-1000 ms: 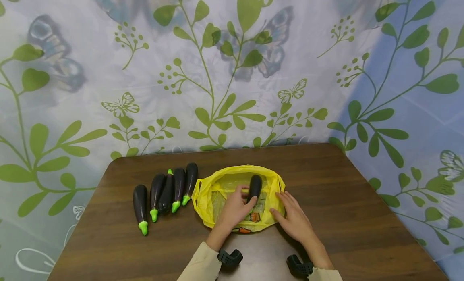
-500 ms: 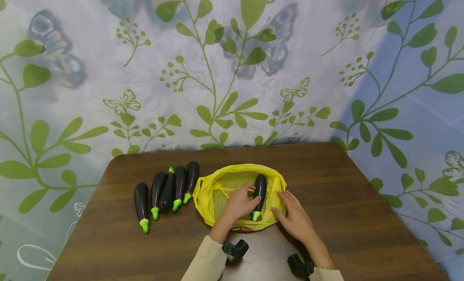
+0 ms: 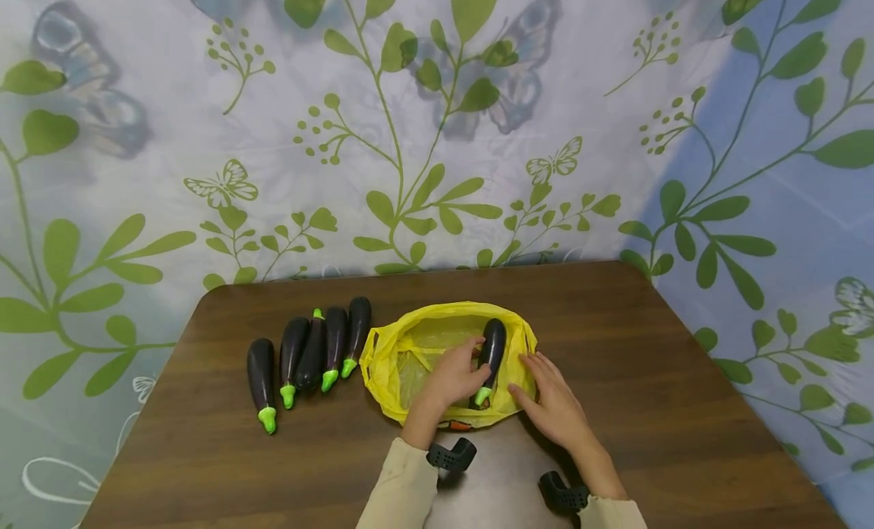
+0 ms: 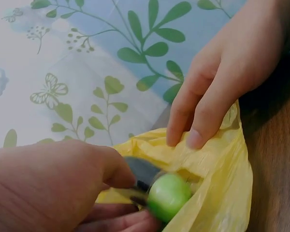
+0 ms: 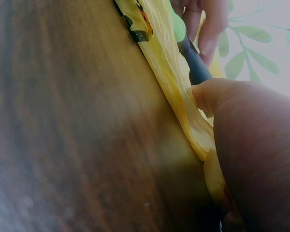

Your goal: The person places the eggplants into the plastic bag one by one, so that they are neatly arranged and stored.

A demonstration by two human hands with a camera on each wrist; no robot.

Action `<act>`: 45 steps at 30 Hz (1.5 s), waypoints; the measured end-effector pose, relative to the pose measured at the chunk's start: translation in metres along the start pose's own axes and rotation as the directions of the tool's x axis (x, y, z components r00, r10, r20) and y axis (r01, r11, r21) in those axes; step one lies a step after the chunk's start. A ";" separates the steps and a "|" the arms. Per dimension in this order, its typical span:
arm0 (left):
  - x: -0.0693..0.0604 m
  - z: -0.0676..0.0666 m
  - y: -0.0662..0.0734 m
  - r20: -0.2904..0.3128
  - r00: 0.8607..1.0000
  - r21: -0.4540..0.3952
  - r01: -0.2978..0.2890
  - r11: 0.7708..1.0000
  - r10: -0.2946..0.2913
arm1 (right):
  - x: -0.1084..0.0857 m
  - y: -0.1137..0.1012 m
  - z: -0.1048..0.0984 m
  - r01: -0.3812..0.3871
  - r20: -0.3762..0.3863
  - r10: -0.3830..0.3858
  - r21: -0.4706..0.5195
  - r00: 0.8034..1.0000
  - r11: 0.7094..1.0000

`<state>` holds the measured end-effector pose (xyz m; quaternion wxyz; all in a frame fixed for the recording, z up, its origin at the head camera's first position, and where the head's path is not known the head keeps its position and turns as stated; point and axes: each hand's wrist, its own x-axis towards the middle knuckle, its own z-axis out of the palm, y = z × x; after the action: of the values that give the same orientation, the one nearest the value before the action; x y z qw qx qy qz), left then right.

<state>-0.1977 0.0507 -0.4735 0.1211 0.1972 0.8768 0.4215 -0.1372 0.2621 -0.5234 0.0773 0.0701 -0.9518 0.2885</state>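
Observation:
A yellow plastic bag [image 3: 410, 324] stands with its mouth spread on the brown table. Inside its right part is a dark purple eggplant [image 3: 495, 341], leaning, its green stem end [image 4: 170, 195] toward the person. My left hand [image 3: 451, 377] reaches into the bag and holds this eggplant between thumb and fingers; the undersides of the fingers are partly hidden. At the bag's right rim, my right hand [image 3: 556, 404] grips the yellow plastic, with thumb and fingertips on the edge. The right wrist view shows the right thumb [image 5: 208, 94] against the plastic, close to the eggplant.
Several more eggplants [image 3: 294, 351] lie side by side on the table [image 3: 649, 407], left of the bag. A leaf-and-butterfly patterned cloth [image 3: 437, 134] hangs behind the table's back edge. Dark wrist mounts [image 3: 452, 455] sit on both wrists.
My left hand has shifted right inside the bag with the eggplant, which has swung so its green end shows. The right hand stays at the rim. The head view has moved slightly.

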 end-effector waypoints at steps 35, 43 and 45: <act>-0.003 -0.009 -0.007 0.163 0.984 -0.049 -0.069 0.996 0.076 | 0.001 -0.001 -0.001 -0.031 -0.099 0.047 0.152 0.994 0.988; -0.002 -0.009 -0.009 0.194 0.978 -0.022 -0.075 0.997 0.077 | 0.002 0.000 0.000 -0.058 -0.125 0.082 0.184 0.989 0.981; -0.002 -0.009 -0.010 0.208 0.975 -0.017 -0.077 0.997 0.079 | 0.001 0.000 0.000 -0.056 -0.133 0.082 0.188 0.988 0.981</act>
<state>-0.2023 0.0378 -0.4754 0.1967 0.2739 0.8490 0.4068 -0.1386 0.2619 -0.5231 0.1270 0.0232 -0.9152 0.3817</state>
